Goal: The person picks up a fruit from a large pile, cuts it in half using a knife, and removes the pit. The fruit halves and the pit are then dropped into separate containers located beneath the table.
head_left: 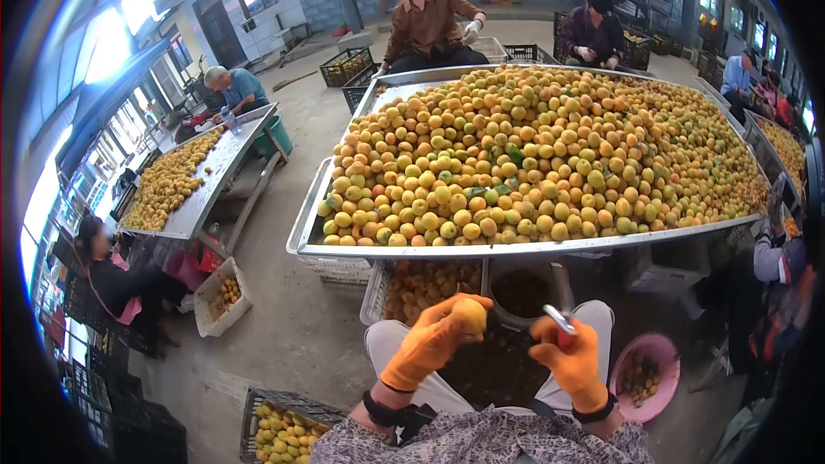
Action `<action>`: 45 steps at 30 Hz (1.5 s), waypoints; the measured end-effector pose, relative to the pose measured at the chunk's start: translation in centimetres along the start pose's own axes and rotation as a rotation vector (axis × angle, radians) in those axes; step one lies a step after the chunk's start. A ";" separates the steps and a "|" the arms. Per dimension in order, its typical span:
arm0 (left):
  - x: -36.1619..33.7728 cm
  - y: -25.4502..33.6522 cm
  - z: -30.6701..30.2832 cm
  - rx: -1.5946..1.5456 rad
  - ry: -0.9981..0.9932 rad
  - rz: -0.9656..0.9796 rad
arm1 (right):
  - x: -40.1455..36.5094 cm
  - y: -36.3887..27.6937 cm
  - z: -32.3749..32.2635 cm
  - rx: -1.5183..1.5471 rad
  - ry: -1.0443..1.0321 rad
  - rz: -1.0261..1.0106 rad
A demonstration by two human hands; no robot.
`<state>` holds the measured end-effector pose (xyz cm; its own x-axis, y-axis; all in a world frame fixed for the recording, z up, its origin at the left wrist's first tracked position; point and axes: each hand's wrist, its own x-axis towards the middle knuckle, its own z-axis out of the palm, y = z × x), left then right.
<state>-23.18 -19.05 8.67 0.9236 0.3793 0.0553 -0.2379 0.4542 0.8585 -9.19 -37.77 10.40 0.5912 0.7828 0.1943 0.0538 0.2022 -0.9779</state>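
Both my hands wear orange gloves. In front of my lap, my left hand [436, 339] grips a yellow apricot [471, 315] between thumb and fingers. To its right, my right hand [571, 361] is closed around the red handle of a small tool with a shiny metal end [559, 320]; its exact kind I cannot tell. The metal end points up and left, apart from the apricot. Just beyond my hands is the near edge of a metal-rimmed table [481, 250] heaped with whole apricots [516, 155], a few green leaves among them.
Beneath the table edge stand a crate of darker apricot pieces [434, 285] and a dark bucket [521, 294]. A pink basin [625, 361] is on my right, a black crate of apricots [288, 431] on my left. Across the table sits a person [434, 21]; others work at nearby tables.
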 end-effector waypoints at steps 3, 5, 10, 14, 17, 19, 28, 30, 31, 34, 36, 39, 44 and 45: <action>-0.4 -1.5 1.2 -0.154 -0.142 -0.015 | 1.9 -1.2 1.4 -0.226 -0.130 -0.001; -1.0 -1.4 2.4 0.077 0.015 -0.029 | 2.7 0.1 1.7 -0.164 -0.206 0.059; -0.9 -1.3 2.8 0.733 -0.050 0.231 | 3.1 0.3 2.1 -0.407 -0.340 -0.086; -0.9 -2.0 3.3 0.394 0.084 0.006 | 2.6 0.5 2.8 -0.460 -0.274 -0.263; -0.3 -3.2 3.7 0.624 0.065 0.192 | 2.0 1.9 3.3 -0.465 -0.211 -0.305; -0.2 -3.9 4.1 0.496 0.173 0.328 | 1.8 2.6 3.7 -0.447 -0.167 -0.323; -0.5 -3.5 3.3 0.839 0.302 0.400 | 0.8 4.8 6.6 -0.064 0.007 -0.067; -0.4 -4.2 2.6 0.806 0.305 0.370 | 0.7 5.9 7.4 0.046 0.058 0.000; -0.3 -4.3 2.1 0.768 0.309 0.360 | 0.6 6.0 7.6 0.054 0.062 0.002; -0.4 -3.1 1.8 0.590 0.264 0.252 | 1.1 5.7 7.0 0.044 -0.020 0.063; -0.5 -3.9 0.1 0.671 0.177 0.364 | 1.6 4.3 5.9 -0.142 -0.122 -0.035; -1.8 -2.9 0.5 0.752 0.069 0.268 | 2.8 3.5 5.0 -0.390 -0.249 -0.278; -3.0 -4.1 0.3 0.646 0.183 0.003 | 2.7 3.3 4.8 -0.641 -0.341 -0.362; -2.9 -3.8 0.5 0.693 0.156 0.092 | 2.5 3.4 4.9 -0.636 -0.339 -0.368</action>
<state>-24.76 -22.29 5.54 0.8428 0.5261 0.1136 -0.0188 -0.1821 0.9831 -11.49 -32.27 7.97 0.1760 0.8879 0.4251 0.7050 0.1877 -0.6839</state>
